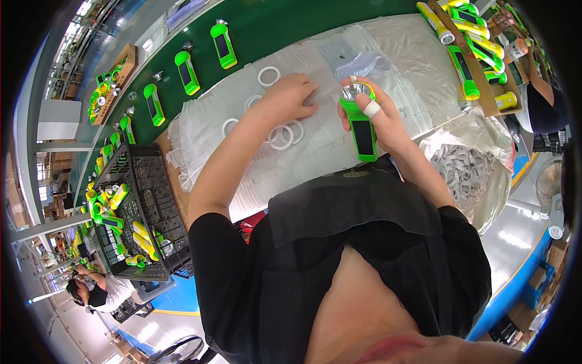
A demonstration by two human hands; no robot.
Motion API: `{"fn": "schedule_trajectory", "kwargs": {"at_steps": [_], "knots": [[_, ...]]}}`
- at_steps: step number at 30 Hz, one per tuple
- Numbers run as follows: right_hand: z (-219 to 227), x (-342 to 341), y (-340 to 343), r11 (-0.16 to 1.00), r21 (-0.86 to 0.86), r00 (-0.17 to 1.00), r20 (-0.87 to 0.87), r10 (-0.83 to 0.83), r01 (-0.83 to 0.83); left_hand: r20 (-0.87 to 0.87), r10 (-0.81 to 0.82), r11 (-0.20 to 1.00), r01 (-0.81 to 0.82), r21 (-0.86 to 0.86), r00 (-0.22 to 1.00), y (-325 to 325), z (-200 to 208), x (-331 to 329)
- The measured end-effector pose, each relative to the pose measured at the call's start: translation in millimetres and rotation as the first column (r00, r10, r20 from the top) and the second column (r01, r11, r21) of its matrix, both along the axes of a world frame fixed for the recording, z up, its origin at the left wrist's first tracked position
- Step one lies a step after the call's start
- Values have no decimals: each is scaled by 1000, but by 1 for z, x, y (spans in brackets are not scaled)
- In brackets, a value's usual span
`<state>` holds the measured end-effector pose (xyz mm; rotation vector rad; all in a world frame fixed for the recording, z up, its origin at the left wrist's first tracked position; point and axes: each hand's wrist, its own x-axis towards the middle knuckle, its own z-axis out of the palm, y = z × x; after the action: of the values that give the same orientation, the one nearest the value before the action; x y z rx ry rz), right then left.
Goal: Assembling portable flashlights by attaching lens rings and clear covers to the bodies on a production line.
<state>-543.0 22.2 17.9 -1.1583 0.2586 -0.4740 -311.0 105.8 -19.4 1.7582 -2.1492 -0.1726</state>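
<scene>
My right hand (379, 115), white tape on its thumb, grips a green flashlight (364, 136) with a dark panel along its body. The silver reflector at its head points away from me, with a yellow rim around it. My left hand (291, 97) lies low over the covered table (206, 158), thumb and fingers apart, and nothing shows between them. Several white rings lie around it: one ring (269, 76) beyond the wrist, an overlapping pair (280, 138) nearer me, and others partly hidden by my forearm.
Green flashlights (187, 73) stand spaced along a green conveyor belt (260, 33) at the far side. On the left is a black crate (151, 206) with more flashlights. A cardboard box (506, 104) of flashlights and a bag of white rings (464, 176) are at the right. Co-workers are at both sides.
</scene>
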Motion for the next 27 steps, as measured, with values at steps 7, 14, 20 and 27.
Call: {"fn": "schedule_trajectory", "kwargs": {"at_steps": [7, 14, 20, 27], "knots": [[1, 1, 4, 999, -17, 999, 21, 33, -33, -706, -104, 955, -128, -268, 700, 15, 56, -41], [6, 11, 8, 991, -84, 995, -8, 103, -103, -391, -70, 870, -136, -474, 918, 30, 48, -70], [6, 15, 10, 973, -105, 978, 0, 207, -206, -336, -104, 851, -91, -517, 936, 31, 41, -68], [4, 37, 18, 980, -97, 981, 78, 180, -172, -390, -101, 748, -188, -636, 915, 27, 36, -62]]}}
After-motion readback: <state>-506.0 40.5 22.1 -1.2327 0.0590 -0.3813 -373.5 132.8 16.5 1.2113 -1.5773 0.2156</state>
